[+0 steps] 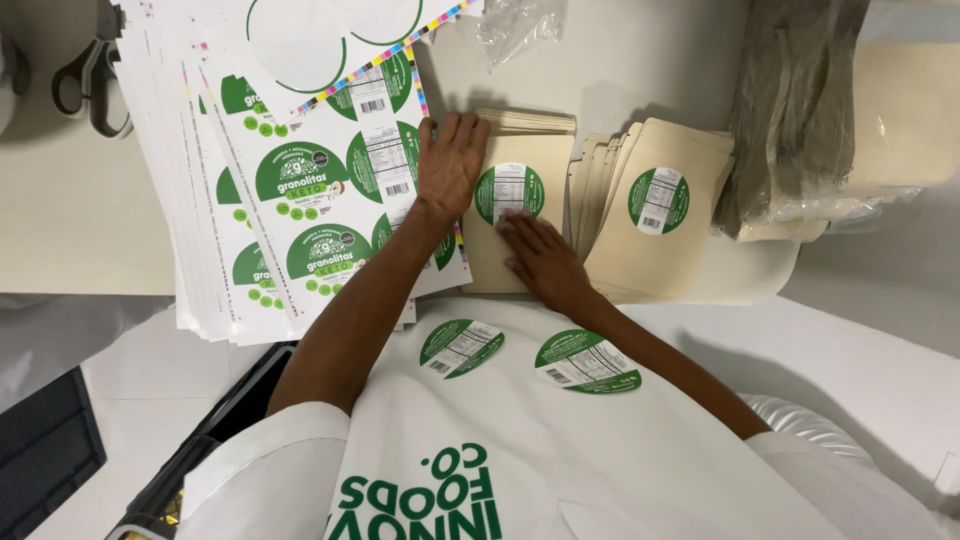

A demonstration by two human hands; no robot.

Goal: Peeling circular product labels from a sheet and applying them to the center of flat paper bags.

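1. Left hand point(450, 165) flat, fingers spread, pinning top-left edge of tan pouch point(520, 215); gripping nothing.
2. Right hand point(540, 262) flat, fingertips pressing round green label point(509, 193) at pouch centre.
3. Pouch just right of sticker sheets point(300, 200).
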